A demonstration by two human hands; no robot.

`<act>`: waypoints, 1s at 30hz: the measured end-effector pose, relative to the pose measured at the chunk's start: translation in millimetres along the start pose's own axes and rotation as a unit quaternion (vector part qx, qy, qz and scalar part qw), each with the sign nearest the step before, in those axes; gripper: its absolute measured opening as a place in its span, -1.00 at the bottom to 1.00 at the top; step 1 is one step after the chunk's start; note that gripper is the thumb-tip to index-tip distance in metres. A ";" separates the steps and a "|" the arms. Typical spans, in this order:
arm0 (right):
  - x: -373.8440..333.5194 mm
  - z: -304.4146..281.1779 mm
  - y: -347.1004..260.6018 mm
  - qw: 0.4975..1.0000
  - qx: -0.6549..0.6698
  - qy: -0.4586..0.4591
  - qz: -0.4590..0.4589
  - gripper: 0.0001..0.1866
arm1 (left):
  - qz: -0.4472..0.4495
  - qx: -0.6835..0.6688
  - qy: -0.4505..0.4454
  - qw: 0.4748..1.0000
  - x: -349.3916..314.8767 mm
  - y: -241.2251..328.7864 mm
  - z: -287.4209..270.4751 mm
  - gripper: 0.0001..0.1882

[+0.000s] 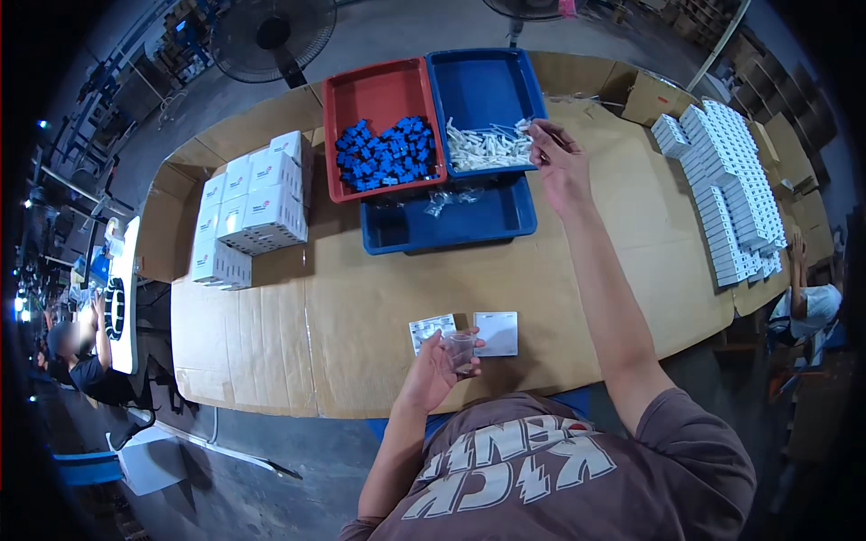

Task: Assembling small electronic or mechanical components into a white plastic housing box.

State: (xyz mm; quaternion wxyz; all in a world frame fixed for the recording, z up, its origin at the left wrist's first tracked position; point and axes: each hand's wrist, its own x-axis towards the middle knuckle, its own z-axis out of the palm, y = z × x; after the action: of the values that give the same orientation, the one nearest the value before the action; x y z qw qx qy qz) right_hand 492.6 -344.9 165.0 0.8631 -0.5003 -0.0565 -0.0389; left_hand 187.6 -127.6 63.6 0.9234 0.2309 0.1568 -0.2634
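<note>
Close to my body, my left hand [431,375] is closed round a small clear plastic cup [460,352]. Just beyond it lies a small white box [431,330], partly hidden by that hand. A flat white square piece [497,334] rests to its right. My right arm reaches far forward, and my right hand [561,167] hovers at the right edge of a blue tray [478,77]. Its fingers are pinched together; what is between them is too small to name. Many small white plastic pieces [487,149] fill the near end of that tray.
A red tray [374,86] holds blue plastic pieces [388,153]. Nearer is another blue tray [487,216] with clear plastic bags [451,200]. White boxes stand stacked at left [262,207] and right [735,185]. Cardboard [361,298] covers the table. Other people are at both sides.
</note>
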 end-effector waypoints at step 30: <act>-182.7 -24.1 29.1 0.850 -0.328 -0.368 0.186 -0.86 | -0.027 0.088 0.008 0.996 28.5 4.3 17.5 -0.49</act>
State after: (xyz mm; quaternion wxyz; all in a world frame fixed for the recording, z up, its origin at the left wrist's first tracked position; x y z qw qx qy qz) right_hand 316.7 -349.5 103.2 0.5564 -0.7329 -0.2598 0.2928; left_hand 216.1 -145.0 68.1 0.8909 0.3087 0.1465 -0.2991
